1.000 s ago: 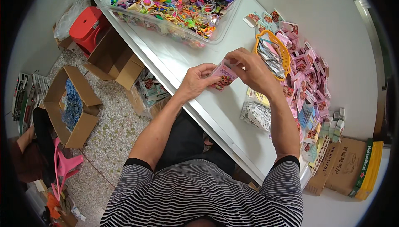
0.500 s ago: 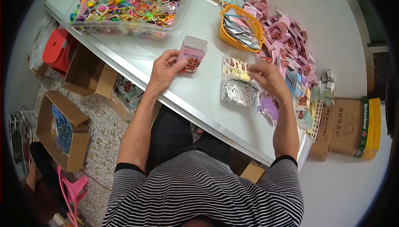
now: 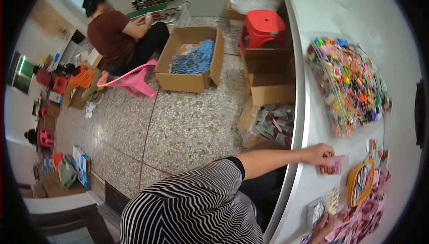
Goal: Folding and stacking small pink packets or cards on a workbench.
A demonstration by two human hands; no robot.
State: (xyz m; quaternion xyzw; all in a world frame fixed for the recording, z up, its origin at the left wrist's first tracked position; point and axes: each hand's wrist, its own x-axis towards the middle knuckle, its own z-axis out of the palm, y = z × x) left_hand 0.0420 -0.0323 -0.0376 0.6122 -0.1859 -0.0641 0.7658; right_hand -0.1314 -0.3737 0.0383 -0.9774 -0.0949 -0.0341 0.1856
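Note:
My left hand point(image 3: 318, 154) grips a small pink box point(image 3: 333, 166) with a printed picture, held over the white table point(image 3: 289, 188). Low in the view, my right hand point(image 3: 323, 229) is partly cut off beside a clear container of small silver pieces point(image 3: 316, 212). Its fingers are too small and blurred to show whether anything is in them. A printed cream-coloured card point(image 3: 332, 200) adjoins the container. Close by stands a yellow basket point(image 3: 351, 186) with flat packets in it. Many pink boxes point(image 3: 357, 221) lie heaped beyond it.
A clear plastic tub point(image 3: 321, 94) of colourful trinkets sits farther along the table. On the floor are a cardboard box point(image 3: 178, 82) of blue items, a red stool point(image 3: 267, 23) and an opened carton point(image 3: 272, 94). Another person point(image 3: 111, 38) sits on a pink chair point(image 3: 138, 77), hands raised.
The view has swung far to the left, bringing the room and the seated person into sight. My left hand still holds the pink box. My right hand now shows lower, beside the clear container.

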